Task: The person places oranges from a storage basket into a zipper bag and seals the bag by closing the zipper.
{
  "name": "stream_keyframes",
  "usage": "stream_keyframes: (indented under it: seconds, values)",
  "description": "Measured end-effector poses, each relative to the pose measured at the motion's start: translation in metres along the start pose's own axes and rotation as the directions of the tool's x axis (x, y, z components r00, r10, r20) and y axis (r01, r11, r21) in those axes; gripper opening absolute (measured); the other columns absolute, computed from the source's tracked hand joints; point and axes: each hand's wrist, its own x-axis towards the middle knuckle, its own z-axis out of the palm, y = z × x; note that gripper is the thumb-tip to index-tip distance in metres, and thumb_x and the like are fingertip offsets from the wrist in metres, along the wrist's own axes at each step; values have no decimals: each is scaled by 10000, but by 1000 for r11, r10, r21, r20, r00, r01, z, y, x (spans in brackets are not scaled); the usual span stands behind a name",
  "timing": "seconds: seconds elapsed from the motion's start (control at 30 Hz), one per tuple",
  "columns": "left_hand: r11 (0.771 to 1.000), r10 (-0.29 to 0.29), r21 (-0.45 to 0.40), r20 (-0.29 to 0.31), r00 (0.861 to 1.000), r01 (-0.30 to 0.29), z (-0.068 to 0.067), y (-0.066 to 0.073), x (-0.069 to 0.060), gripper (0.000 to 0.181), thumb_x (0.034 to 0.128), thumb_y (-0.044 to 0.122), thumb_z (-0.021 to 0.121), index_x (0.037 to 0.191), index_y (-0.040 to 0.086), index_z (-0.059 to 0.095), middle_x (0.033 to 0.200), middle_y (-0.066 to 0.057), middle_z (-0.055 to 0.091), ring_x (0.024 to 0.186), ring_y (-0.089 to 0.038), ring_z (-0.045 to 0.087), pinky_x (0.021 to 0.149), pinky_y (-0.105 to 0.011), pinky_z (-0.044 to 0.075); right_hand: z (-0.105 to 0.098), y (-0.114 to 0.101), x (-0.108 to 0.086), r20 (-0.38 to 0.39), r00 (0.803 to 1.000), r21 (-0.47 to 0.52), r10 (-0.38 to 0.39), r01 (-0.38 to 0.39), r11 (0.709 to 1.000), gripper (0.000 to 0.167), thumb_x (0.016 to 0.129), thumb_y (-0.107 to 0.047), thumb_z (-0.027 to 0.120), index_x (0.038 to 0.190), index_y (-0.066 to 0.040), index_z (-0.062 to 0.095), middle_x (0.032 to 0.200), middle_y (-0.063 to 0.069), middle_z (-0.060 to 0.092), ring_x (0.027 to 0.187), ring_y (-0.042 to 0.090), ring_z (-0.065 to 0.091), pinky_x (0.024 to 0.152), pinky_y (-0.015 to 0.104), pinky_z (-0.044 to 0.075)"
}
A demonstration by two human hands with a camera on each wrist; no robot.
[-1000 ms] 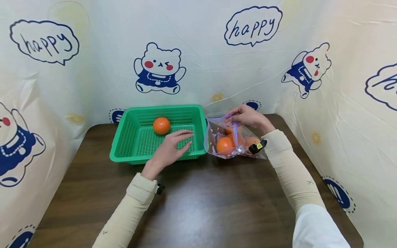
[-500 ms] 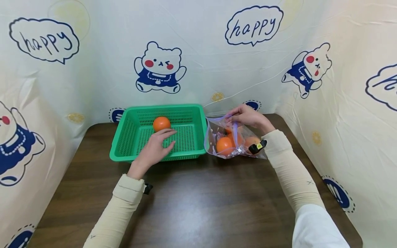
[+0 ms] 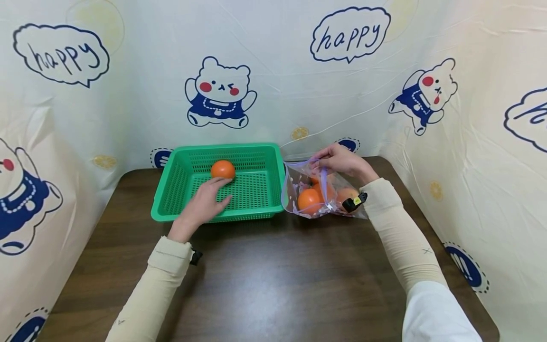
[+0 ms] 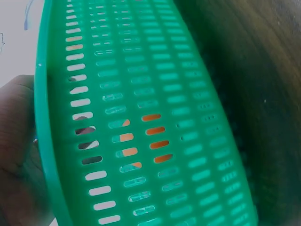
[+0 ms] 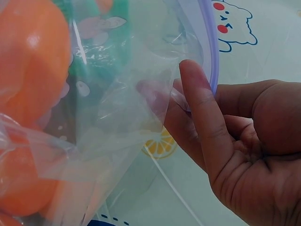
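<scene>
One orange [image 3: 223,168] lies in the green plastic basket [image 3: 262,214], toward its back. My left hand [image 3: 202,202] reaches over the basket's front rim, fingers extended near the orange's front side; whether they touch it I cannot tell. Through the basket's slots, the left wrist view shows bits of orange, with my left hand [image 4: 19,155] partly hidden by the wall. To the right stands a clear zip bag [image 3: 290,192] with purple edging and several oranges [image 3: 309,201] inside. My right hand [image 3: 342,160] pinches its upper edge between thumb and fingers [image 5: 202,99].
Basket and bag sit side by side, almost touching, at the back of the dark wooden table [image 3: 265,285]. A printed curtain [image 3: 282,95] with bears and lettering hangs directly behind and along both sides.
My left hand has moved left across the basket, from its right half to just in front of the lone orange. My right hand and the bag have stayed in place.
</scene>
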Motion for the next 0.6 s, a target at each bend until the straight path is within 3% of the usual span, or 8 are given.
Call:
stream_keyframes:
  seconds: [0.33,0.6]
  values:
    - [998,-62,33,78,995,60,-4,-7,16,580,948,134,698,1451,-70,493,1493,-277,471,1365,-441,464,1097,-585,433,-1,0,0,4,1000,-16,-16,16,1000,291,1028,-25,545,1273,87,654,1148,243,725,769,130,719,689,275,621]
    - [992,-126,45,141,982,121,-1,-13,28,652,970,158,675,1514,-69,397,1568,-284,363,1424,-454,380,1135,-603,379,-1,0,-1,-1,1000,-19,-15,15,1000,281,1025,-23,553,1260,81,666,1133,232,733,761,135,721,685,278,622]
